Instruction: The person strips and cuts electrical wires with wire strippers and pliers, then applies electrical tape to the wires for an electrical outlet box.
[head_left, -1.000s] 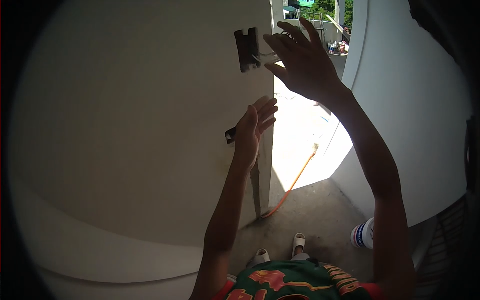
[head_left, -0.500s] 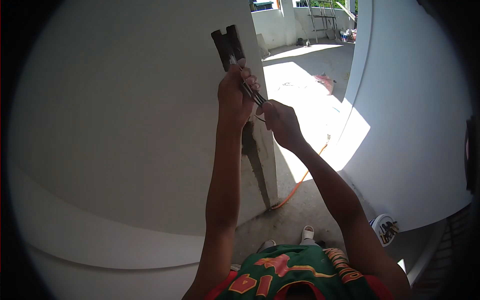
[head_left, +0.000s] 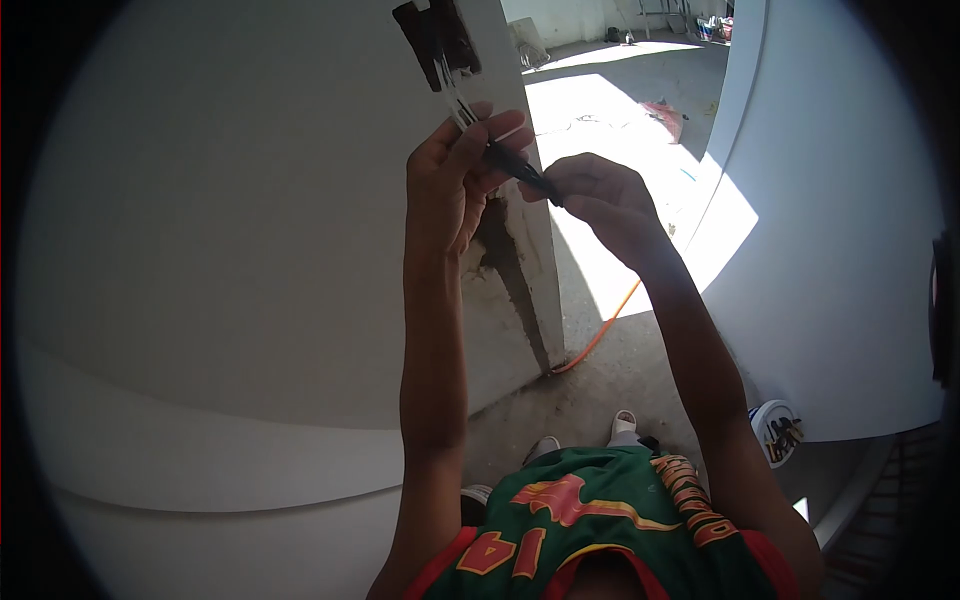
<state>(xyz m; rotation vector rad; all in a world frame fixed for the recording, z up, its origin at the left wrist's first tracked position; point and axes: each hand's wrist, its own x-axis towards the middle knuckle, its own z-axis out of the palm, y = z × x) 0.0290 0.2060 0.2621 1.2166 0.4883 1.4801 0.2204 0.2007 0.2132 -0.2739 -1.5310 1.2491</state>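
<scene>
A dark rectangular wall box opening (head_left: 436, 40) is cut into the white wall (head_left: 230, 220) near its corner edge. Thin wires (head_left: 458, 100) come out of it and run down into my left hand (head_left: 452, 180), whose fingers close around them just below the opening. My right hand (head_left: 600, 200) grips a dark slim tool (head_left: 520, 168) whose tip meets the wires at my left fingers. Both arms are raised in front of me.
A rough chipped channel (head_left: 505, 270) runs down the wall corner. An orange cable (head_left: 600, 335) lies on the concrete floor toward the sunlit terrace. A white bucket holding tools (head_left: 778, 432) stands at the right by a white wall (head_left: 840, 220). My sandalled feet show below.
One second ago both hands were spread open near the wall. They have since come together below the box, the left closing on the wires and the right on the tool.
</scene>
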